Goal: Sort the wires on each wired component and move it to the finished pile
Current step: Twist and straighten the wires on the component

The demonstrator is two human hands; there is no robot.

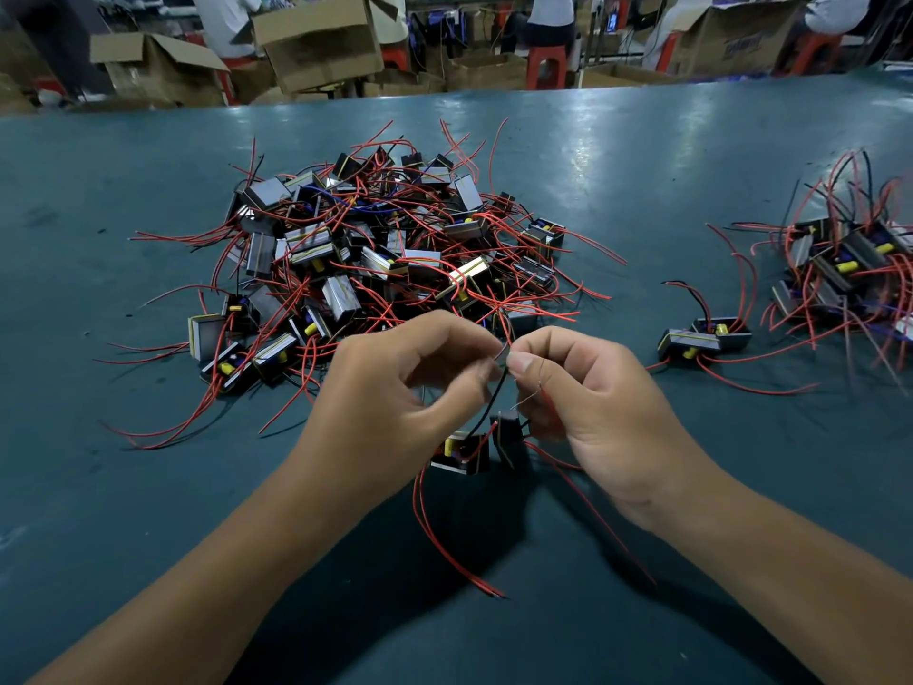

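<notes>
**Red and black wires pinched between two hands**

Red wires (435, 526) trail down from a small black wired component (462, 454) hanging just below the hands at centre frame, a yellow part on its side. A second block (509, 437) sits against it; whether they are joined is hard to make out. Left hand (395, 388) curls narrowly, thumb and forefinger pinching a black wire (494, 393) at its upper end. Right hand (593, 402) is likewise curled, its thumb and forefinger pinching a thin bare strand (526, 399) right beside the left fingertips. No printing on the components can be read.

Above the hands, a big tangled heap of components (385, 254) fills the middle of the teal table (148, 487). Right of it lie two loose components (704, 341), and a smaller pile (850, 269) is cut off by the right edge. Cardboard boxes (321, 42) line the top of the frame; blue lettering on one at upper right is too blurred to read.
</notes>
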